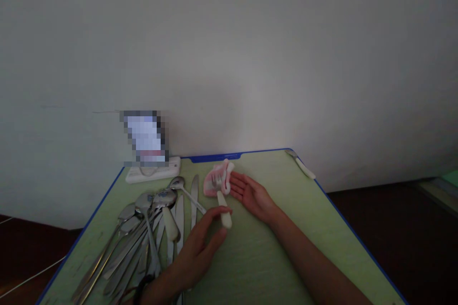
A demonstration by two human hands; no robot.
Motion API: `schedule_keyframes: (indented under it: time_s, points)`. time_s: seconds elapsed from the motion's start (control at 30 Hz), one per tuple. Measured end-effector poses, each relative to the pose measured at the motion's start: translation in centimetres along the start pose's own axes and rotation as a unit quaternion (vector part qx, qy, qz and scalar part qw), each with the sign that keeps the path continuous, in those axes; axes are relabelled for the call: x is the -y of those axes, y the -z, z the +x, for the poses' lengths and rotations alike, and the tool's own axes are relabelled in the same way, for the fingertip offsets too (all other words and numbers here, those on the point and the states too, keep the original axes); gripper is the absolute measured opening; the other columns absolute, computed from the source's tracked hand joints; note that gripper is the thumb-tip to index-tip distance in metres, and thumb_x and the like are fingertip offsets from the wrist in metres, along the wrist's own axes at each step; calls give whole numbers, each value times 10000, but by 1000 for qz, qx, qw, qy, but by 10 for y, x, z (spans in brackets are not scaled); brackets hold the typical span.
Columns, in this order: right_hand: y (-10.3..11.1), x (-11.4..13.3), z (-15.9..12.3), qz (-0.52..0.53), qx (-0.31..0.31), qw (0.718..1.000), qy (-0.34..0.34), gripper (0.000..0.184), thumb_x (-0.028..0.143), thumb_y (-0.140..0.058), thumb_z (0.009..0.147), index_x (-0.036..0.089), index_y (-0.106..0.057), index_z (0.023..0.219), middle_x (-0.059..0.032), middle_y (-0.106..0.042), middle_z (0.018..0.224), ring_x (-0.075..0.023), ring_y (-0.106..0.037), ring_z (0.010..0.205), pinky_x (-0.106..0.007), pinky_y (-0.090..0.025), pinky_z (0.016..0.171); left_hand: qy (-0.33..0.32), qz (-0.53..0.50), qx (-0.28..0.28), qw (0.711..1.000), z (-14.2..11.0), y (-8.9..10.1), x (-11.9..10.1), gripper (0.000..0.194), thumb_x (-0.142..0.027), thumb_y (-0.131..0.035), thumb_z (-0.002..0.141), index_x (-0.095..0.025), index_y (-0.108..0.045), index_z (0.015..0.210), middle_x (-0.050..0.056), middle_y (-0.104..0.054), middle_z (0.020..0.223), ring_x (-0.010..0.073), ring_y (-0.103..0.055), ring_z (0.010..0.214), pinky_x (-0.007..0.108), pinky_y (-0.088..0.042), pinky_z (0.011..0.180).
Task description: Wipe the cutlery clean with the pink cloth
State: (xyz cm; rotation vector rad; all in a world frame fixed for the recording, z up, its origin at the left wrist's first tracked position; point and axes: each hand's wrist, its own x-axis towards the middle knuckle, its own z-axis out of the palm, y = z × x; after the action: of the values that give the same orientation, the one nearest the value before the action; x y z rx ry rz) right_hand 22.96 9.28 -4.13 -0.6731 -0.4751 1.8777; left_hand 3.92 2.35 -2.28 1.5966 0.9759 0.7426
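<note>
A fork (224, 209) with a cream-white handle has its metal tines against a folded pink-and-white cloth (211, 186). My left hand (200, 252) is at the handle, index finger across it and thumb near its lower end, in a loose grip. My right hand (255, 196) lies to the right of the cloth, palm showing and fingers stretched out. Its fingertips reach the cloth's edge; whether they press on it is hard to see. Left of my left hand lies a pile of spoons (143, 202) and table knives (180, 219), one piece with a cream handle (171, 224).
A second white-handled fork (304, 167) lies at the table's far right edge. A phone (146, 138), blurred out, stands on a white base (153, 171) at the back left. The green table (279, 257) has a blue rim and meets a plain wall (250, 57).
</note>
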Motion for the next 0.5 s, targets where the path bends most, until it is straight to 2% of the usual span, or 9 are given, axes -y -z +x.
schedule_keyframes:
  time_s: [0.23,0.4,0.5]
  points:
    - [-2,-2,-3,-33,15,999,30,261,233,-639,757,163,-639,1009,-60,-701,961,-143,-639,873,-326,-410,915,-11,40,9,999,0,-1,0,230,-319,-444,902,-238,-539,1095,56,-585,1110,222,-509,1059,330,-364,929]
    - [-5,-3,-4,-65,15,997,40,227,171,-669,702,153,-671,928,-32,-708,848,-123,-625,763,-276,-428,815,-14,69,1,998,1,-3,-2,131,-295,-449,889,-212,-519,963,20,-558,862,177,-523,808,273,-403,752]
    - [-3,-3,-3,-73,12,996,49,189,165,-659,703,165,-677,891,-14,-702,804,-121,-610,730,-266,-426,770,-18,79,2,997,2,-5,-2,106,-272,-448,880,-208,-511,937,13,-538,829,167,-504,754,260,-397,710]
